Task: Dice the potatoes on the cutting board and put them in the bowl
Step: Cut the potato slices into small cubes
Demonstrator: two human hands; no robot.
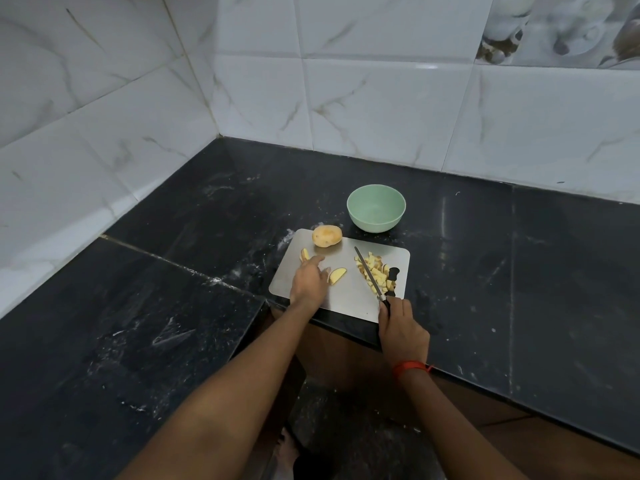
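Note:
A steel cutting board [346, 299] lies on the black counter. A whole potato [326, 236] sits at its far left corner. My left hand [308, 280] rests on the board's left side, fingers reaching toward a potato wedge [304, 254]; another wedge [337, 275] lies just right of the hand. My right hand [401, 325] grips the handle of a knife [370, 274], whose blade lies against a pile of diced potato [375, 271] on the right of the board. An empty green bowl [376, 208] stands behind the board.
The black stone counter [173, 306] wraps an L-shaped corner under white marble-look wall tiles [381, 105]. The board's near edge sits close to the counter's front edge. A dark floor shows between my arms.

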